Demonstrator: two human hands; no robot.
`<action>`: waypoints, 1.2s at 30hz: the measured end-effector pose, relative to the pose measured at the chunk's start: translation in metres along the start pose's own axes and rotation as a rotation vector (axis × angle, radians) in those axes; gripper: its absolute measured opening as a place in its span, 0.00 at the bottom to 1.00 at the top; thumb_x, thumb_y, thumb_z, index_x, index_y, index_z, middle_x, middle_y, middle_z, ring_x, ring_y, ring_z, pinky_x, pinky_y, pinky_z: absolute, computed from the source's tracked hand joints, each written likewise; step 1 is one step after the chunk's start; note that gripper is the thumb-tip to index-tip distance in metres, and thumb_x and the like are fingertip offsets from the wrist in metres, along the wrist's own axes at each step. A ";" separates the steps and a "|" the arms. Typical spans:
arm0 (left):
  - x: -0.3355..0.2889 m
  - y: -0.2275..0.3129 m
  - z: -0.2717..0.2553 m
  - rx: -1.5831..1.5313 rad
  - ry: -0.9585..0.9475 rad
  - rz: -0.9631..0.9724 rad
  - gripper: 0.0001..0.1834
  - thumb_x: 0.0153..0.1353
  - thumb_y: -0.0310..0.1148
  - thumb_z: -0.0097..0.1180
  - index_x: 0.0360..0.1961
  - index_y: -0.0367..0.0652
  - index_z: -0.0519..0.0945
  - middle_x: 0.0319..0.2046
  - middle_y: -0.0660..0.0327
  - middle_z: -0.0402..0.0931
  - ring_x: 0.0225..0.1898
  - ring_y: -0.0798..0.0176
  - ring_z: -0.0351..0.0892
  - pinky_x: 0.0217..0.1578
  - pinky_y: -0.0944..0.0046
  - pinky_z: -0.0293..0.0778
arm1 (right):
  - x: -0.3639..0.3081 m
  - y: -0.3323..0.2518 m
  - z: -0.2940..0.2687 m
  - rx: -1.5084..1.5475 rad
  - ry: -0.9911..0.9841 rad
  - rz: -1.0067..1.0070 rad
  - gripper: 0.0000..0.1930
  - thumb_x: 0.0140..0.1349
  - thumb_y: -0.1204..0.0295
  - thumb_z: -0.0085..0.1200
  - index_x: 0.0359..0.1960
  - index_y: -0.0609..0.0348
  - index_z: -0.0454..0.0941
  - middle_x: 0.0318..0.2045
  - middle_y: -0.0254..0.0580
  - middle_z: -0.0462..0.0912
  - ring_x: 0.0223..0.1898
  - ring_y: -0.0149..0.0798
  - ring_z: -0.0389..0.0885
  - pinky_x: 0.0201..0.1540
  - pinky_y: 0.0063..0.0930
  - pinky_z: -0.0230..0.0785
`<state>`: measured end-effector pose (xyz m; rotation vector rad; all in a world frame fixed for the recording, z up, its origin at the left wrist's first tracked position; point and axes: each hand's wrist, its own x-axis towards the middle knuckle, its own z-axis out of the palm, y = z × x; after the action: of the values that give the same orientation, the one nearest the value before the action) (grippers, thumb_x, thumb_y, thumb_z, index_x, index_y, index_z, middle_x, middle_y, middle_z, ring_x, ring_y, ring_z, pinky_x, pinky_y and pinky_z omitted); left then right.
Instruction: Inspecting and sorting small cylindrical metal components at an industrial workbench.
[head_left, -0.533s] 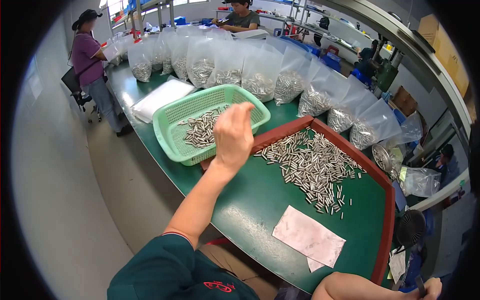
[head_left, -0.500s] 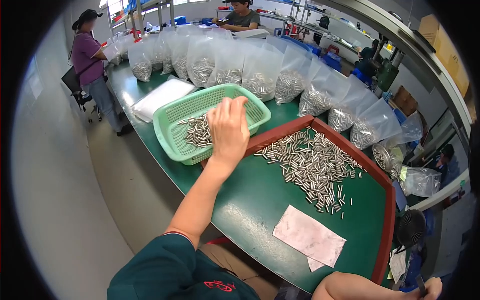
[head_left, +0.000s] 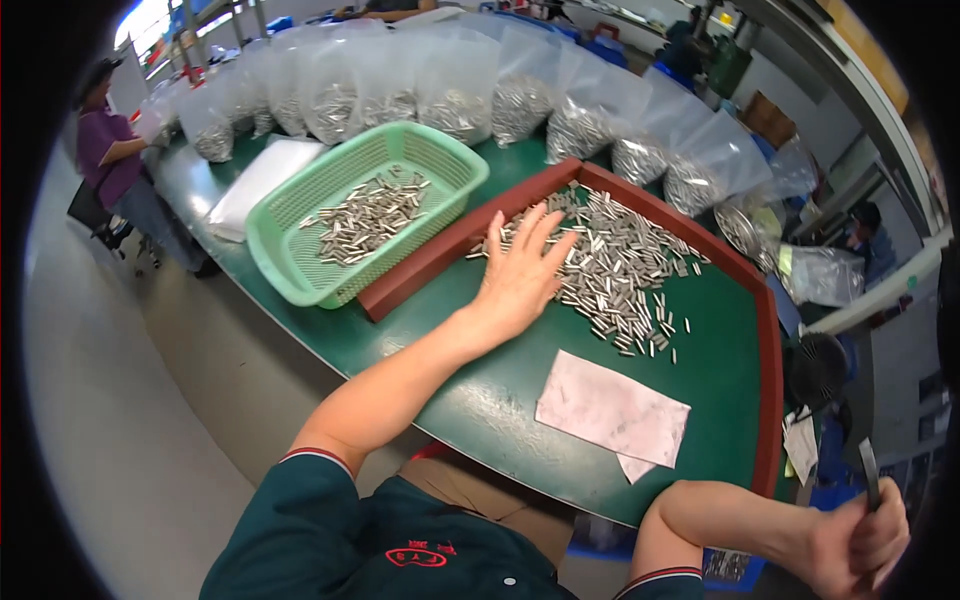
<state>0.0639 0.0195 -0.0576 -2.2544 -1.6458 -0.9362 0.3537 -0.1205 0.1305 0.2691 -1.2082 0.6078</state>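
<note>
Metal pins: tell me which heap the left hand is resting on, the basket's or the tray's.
The tray's. The left hand lies flat on the pins spread over the green mat inside the red-brown tray; the pins in the green basket lie untouched.

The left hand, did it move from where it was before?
Yes. The left hand came away from above the green basket and now rests flat on the metal pins inside the red-edged tray.

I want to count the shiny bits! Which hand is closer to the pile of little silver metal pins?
Left. The left hand lies flat on the pile of little silver metal pins; the right hand is off the table, holding a thin tool.
</note>
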 end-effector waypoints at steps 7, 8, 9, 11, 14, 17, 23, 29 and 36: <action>-0.004 -0.007 0.006 -0.355 0.010 0.078 0.05 0.43 0.23 0.56 0.25 0.38 0.74 0.24 0.58 0.68 0.31 0.54 0.69 0.33 0.58 0.65 | -0.030 0.078 0.005 -0.328 -0.095 0.374 0.21 0.59 0.56 0.35 0.17 0.60 0.63 0.09 0.30 0.56 0.12 0.26 0.48 0.19 0.25 0.42; -0.008 -0.007 0.007 -0.336 -0.012 0.079 0.05 0.43 0.23 0.56 0.24 0.38 0.74 0.23 0.58 0.69 0.31 0.54 0.70 0.32 0.58 0.65 | -0.044 0.091 -0.004 -0.377 -0.107 0.435 0.22 0.59 0.56 0.34 0.18 0.64 0.65 0.09 0.31 0.57 0.12 0.25 0.49 0.18 0.24 0.43; -0.010 -0.005 0.007 -0.317 -0.030 0.086 0.05 0.43 0.23 0.56 0.23 0.38 0.74 0.23 0.57 0.69 0.31 0.53 0.70 0.32 0.58 0.66 | -0.057 0.099 -0.011 -0.393 -0.120 0.467 0.21 0.59 0.60 0.34 0.18 0.66 0.65 0.09 0.32 0.58 0.12 0.24 0.49 0.17 0.22 0.42; -0.016 -0.002 0.005 -0.302 -0.058 0.082 0.04 0.43 0.23 0.56 0.23 0.38 0.74 0.23 0.58 0.69 0.30 0.54 0.70 0.32 0.58 0.66 | -0.089 0.120 -0.030 -0.433 -0.043 0.486 0.19 0.58 0.68 0.35 0.14 0.68 0.67 0.09 0.32 0.59 0.11 0.22 0.51 0.16 0.20 0.42; -0.010 0.011 0.017 -0.461 -0.022 0.164 0.04 0.43 0.23 0.57 0.23 0.39 0.74 0.24 0.59 0.69 0.30 0.55 0.69 0.32 0.59 0.65 | -0.115 0.140 -0.050 -0.442 0.071 0.610 0.18 0.57 0.69 0.35 0.13 0.67 0.67 0.08 0.31 0.58 0.11 0.22 0.49 0.16 0.20 0.43; -0.011 0.017 0.024 -0.314 -0.096 0.235 0.08 0.41 0.24 0.58 0.25 0.40 0.73 0.26 0.59 0.67 0.33 0.56 0.67 0.33 0.60 0.64 | -0.123 0.149 -0.055 -0.152 0.233 0.924 0.17 0.59 0.66 0.37 0.15 0.62 0.66 0.05 0.28 0.53 0.10 0.23 0.47 0.15 0.20 0.42; -0.001 0.016 0.029 -0.277 -0.167 0.227 0.09 0.41 0.25 0.58 0.25 0.38 0.71 0.26 0.56 0.66 0.32 0.53 0.67 0.34 0.57 0.64 | -0.136 0.148 -0.059 -0.074 0.283 1.002 0.17 0.57 0.65 0.40 0.14 0.61 0.66 0.05 0.27 0.53 0.10 0.23 0.46 0.14 0.20 0.41; 0.003 0.019 0.031 -0.320 -0.199 0.241 0.08 0.45 0.23 0.56 0.25 0.37 0.69 0.24 0.55 0.66 0.30 0.52 0.67 0.31 0.57 0.64 | -0.144 0.133 -0.058 -0.065 0.310 0.979 0.15 0.55 0.68 0.41 0.13 0.62 0.66 0.05 0.27 0.53 0.10 0.22 0.45 0.15 0.19 0.41; 0.003 0.022 0.023 -0.343 -0.257 0.232 0.07 0.45 0.20 0.55 0.26 0.36 0.70 0.23 0.54 0.69 0.27 0.51 0.70 0.29 0.57 0.66 | -0.156 0.130 -0.064 -0.156 0.285 1.065 0.14 0.53 0.69 0.43 0.14 0.64 0.69 0.13 0.31 0.67 0.13 0.18 0.52 0.16 0.15 0.43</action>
<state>0.0931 0.0257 -0.0697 -2.8270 -1.3510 -0.9627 0.2958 -0.0287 -0.0521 -0.6293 -1.0494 1.4002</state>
